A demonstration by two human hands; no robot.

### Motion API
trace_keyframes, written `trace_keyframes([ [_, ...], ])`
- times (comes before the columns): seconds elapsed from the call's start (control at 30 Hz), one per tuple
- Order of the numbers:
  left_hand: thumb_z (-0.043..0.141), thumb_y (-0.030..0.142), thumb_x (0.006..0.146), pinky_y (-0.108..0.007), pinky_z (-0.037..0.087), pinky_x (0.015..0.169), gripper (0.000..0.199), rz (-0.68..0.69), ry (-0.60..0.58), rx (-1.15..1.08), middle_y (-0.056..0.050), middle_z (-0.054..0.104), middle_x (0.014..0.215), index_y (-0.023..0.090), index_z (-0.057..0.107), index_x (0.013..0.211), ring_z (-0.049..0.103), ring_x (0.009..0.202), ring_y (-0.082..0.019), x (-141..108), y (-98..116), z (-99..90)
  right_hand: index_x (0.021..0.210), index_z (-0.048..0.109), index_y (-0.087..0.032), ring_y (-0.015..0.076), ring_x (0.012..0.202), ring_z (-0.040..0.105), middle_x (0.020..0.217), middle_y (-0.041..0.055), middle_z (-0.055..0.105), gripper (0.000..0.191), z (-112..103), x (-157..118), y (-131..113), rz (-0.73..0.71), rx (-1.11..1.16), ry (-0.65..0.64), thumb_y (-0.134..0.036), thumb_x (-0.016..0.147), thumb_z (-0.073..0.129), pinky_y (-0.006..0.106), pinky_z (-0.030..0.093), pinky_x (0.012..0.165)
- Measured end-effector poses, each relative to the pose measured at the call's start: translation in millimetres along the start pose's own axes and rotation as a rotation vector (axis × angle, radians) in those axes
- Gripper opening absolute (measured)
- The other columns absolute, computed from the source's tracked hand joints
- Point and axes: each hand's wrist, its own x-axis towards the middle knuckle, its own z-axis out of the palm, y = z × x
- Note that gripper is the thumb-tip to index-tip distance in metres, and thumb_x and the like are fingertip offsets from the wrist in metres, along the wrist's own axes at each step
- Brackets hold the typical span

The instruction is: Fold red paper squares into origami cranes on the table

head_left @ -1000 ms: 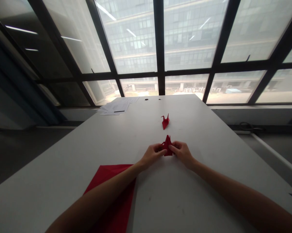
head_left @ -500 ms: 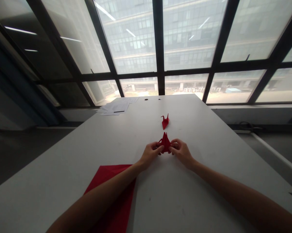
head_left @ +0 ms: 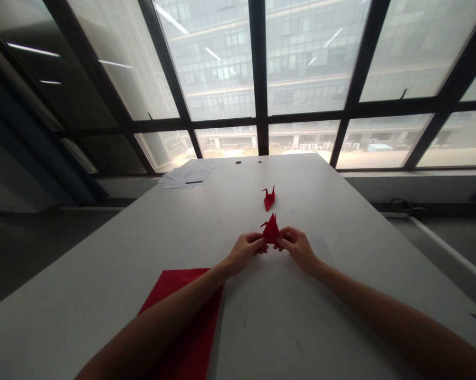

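Observation:
Between my two hands is a red origami crane [head_left: 271, 231], its bent head pointing left and a peak standing up. My left hand [head_left: 247, 250] pinches its lower left edge between thumb and fingers. On the other side, the thumb and fingers of my right hand [head_left: 295, 245] are closed on the lower right edge. Some fingertips are hidden behind and under the paper. Just beyond, a second red origami crane [head_left: 269, 200] rests on the white table [head_left: 301, 184] with neck and tail raised.
Large red paper [head_left: 190, 338] lies at the near left, partly under my left forearm. White sheets [head_left: 188, 173] with a dark pen-like stick [head_left: 194, 182] are spread at the far left. A window frame [head_left: 262, 100] rises behind the table.
The crane in my hands has turned and tilted slightly; its peak has shifted right and its bent head sits a little higher. Both hands keep their hold almost in place.

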Motion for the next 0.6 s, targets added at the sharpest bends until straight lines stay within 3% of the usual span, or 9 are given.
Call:
trace_keyframes([
  [0.23,0.048,0.065,0.089,-0.03,0.045,0.067,0.06,-0.098,-0.047,-0.288,-0.012,0.069,0.078,0.01,0.072,0.089,0.063,0.071,-0.019,5.4,-5.2,-5.9,0.08,0.065,-0.018,0.0182,0.066,0.065,0.071,0.0031,0.069,0.018,-2.0,1.0,3.0,-0.024,0.009,-0.011,-0.035,0.077,0.068,0.033,0.052,0.065],
  [0.4,0.061,0.061,0.085,-0.028,0.043,0.065,0.053,-0.056,-0.035,-0.123,-0.012,0.068,0.078,0.009,0.071,0.085,0.06,0.07,-0.018,3.2,-0.5,-3.0,0.081,0.066,-0.017,0.0176,0.064,0.064,0.071,0.0043,0.068,0.032,-2.9,0.4,3.1,-0.029,0.013,-0.031,-0.048,0.084,0.064,0.033,0.052,0.064],
  [0.6,0.075,0.043,0.078,-0.026,0.043,0.066,0.033,-0.042,-0.039,-0.058,-0.007,0.069,0.081,0.011,0.073,0.089,0.058,0.068,-0.015,2.3,0.1,-2.2,0.079,0.065,-0.018,0.0168,0.067,0.061,0.075,0.0026,0.068,0.024,-2.6,0.3,5.9,-0.082,-0.065,-0.006,-0.039,0.075,0.075,0.03,0.05,0.062],
])
